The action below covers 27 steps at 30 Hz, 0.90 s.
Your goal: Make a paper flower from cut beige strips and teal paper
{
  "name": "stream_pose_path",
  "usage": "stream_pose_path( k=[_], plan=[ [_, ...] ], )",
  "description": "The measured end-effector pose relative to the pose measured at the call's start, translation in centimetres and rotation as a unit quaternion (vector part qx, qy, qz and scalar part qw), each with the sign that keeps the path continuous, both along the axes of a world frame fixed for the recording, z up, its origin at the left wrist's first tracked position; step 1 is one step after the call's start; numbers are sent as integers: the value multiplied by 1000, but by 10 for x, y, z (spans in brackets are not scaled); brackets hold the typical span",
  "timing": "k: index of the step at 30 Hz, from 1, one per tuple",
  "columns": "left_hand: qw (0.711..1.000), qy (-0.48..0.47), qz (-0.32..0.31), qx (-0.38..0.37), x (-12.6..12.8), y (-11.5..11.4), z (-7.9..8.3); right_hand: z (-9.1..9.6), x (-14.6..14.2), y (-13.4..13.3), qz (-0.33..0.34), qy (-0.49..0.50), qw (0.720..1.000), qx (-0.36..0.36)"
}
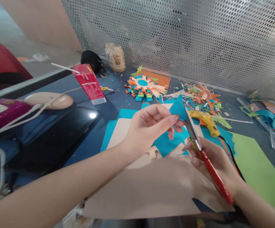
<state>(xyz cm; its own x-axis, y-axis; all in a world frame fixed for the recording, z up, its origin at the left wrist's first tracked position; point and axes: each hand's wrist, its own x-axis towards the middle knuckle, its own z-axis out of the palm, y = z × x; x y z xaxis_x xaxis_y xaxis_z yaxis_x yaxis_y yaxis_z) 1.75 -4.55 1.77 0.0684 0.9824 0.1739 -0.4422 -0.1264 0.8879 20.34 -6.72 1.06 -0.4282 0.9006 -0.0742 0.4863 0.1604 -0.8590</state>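
My left hand [155, 123] pinches a small piece of blue paper [179, 107] between thumb and fingers. In my right hand [213, 158] is a pair of scissors [207, 163] with red on its long handle and some yellow near the grip. The blades point up and away, with their tips at the right edge of the blue piece; whether they are cutting into it I cannot tell. Below both hands lie more blue paper [168, 144] and a large pale beige sheet [156, 186]. A yellow glue gun [207, 122] rests just beyond my right hand.
A layered paper flower [142, 83] and a heap of paper scraps [201, 98] lie toward the perforated metal panel [175, 38]. Left are a red drink carton [91, 84] with a straw, a dark tablet-like slab [56, 139] and white cables [1, 167]. Green paper [258, 167] lies right.
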Motion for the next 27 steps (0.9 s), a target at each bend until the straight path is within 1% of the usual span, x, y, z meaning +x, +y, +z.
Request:
stream_pose_path(
  k=[2, 7, 13, 20, 27],
  plan=[
    [1000, 1, 0, 5, 0, 0, 0, 1, 0, 0, 0, -4, 1000, 3],
    [1000, 0, 5, 21, -1, 0, -2, 3, 0, -1, -11, -31, 999, 37],
    [1000, 15, 12, 17, -1, 0, -2, 3, 0, 0, -8, -41, 998, 39],
    [1000, 2, 1, 16, -1, -1, -2, 3, -1, 0, -14, -35, 999, 36],
    [1000, -10, 1, 9, -3, 0, -4, 3, -1, 0, -15, -30, 999, 17]
  ],
)
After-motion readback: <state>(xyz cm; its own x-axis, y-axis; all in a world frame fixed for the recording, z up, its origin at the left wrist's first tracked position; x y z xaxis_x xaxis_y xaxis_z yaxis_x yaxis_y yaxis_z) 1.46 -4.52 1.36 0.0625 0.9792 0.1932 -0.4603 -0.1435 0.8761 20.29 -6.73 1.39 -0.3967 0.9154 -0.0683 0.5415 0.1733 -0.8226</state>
